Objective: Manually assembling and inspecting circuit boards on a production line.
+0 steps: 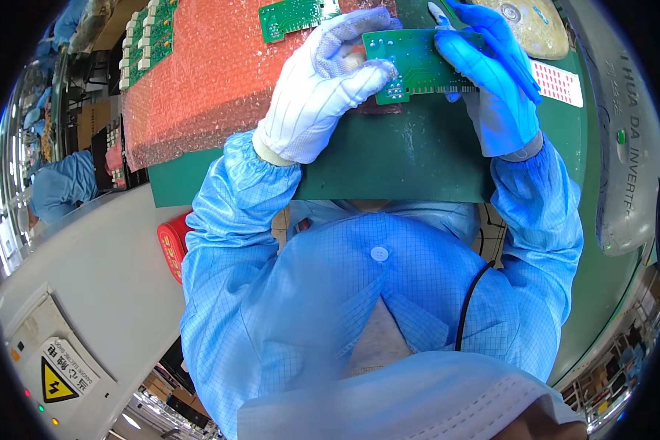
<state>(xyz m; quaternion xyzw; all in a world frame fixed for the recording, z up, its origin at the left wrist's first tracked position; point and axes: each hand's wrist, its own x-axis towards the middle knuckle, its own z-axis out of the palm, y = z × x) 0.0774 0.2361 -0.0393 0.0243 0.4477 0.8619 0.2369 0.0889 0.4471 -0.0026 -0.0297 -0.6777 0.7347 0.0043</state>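
A green circuit board [418, 62], with gold contacts along its lower edge, is held up between my two gloved hands above the green table mat [411, 158]. My left hand [323, 84], in a white striped glove, pinches the left end of the board; its thumb is at the edge. My right hand [495, 81], its glove tinted blue by the light, grips the board's right end with the thumb on the near face. Along the right hand lies a long blue thing [517, 62] whose kind I cannot make out. Fingertips behind the board are partly hidden.
Pink bubble wrap [205, 99] covers the table's left; another green board [298, 16] rests on it. Boards with white connectors [145, 40] stand at far left. Beyond my right hand are a rounded beige object [539, 29] and a red-marked white sheet [559, 83].
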